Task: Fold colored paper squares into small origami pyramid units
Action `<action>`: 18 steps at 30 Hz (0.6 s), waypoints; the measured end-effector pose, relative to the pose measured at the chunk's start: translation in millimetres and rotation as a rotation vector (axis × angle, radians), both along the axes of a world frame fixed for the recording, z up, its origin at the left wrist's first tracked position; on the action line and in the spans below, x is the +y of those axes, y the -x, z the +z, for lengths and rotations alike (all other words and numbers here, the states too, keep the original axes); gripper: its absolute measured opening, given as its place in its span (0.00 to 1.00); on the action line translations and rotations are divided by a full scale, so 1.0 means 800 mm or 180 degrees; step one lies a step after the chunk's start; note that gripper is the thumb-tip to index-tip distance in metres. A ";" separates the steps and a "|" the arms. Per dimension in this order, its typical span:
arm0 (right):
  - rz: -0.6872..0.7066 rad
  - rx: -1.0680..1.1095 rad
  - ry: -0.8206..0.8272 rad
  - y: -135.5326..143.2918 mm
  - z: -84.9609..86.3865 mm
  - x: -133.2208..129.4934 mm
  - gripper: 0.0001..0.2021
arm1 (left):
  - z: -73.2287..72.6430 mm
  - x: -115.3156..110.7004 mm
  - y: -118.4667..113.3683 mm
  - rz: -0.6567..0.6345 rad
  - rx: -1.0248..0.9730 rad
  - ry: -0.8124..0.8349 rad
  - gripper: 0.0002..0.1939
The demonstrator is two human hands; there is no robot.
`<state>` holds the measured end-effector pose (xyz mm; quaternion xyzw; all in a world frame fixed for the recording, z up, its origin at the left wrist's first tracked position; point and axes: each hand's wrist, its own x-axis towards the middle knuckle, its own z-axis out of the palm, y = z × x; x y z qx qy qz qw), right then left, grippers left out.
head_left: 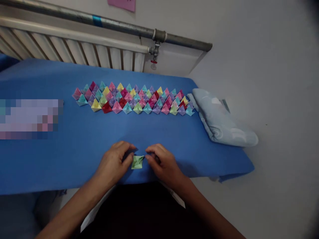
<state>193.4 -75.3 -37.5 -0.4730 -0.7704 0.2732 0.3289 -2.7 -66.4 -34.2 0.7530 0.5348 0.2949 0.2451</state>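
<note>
A small light green folded paper piece (137,162) is low over the blue surface near its front edge, between my two hands. My left hand (117,159) is closed at its upper left edge, the thumb against the paper and the fingers curled behind. At the opposite corner, my right hand (163,162) has its thumb and bent fingers drawn in around the paper's tip. The exact contact of the right fingertips is hard to make out. Further back, folded paper boats (138,108) in many colours stand in close rows.
The blue cloth-covered surface (74,159) runs up to a white radiator (82,51) and a metal pipe (124,27). A folded light blue blanket (216,119) lies at the right end by the wall. A blurred-out patch (30,116) covers something at left.
</note>
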 end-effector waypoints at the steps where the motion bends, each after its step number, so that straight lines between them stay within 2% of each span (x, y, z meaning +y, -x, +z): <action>1: -0.0009 -0.0034 0.0082 0.001 0.000 -0.005 0.09 | -0.002 0.004 0.000 -0.0131 0.0038 0.0057 0.10; 4: 0.0023 -0.0245 0.0252 0.005 0.001 -0.018 0.11 | -0.003 0.013 -0.003 -0.0473 0.0202 0.0286 0.12; 9: 0.0084 -0.0650 0.0314 0.011 0.002 -0.020 0.12 | 0.009 0.016 -0.007 -0.0725 0.0474 0.0516 0.12; 14: 0.0064 -0.1061 0.0397 0.018 0.006 -0.014 0.07 | 0.015 0.012 -0.006 -0.0636 0.0678 0.0601 0.10; 18: 0.0069 -0.1226 0.0363 0.021 0.007 -0.012 0.07 | 0.015 0.010 -0.008 -0.0552 0.0911 0.0519 0.06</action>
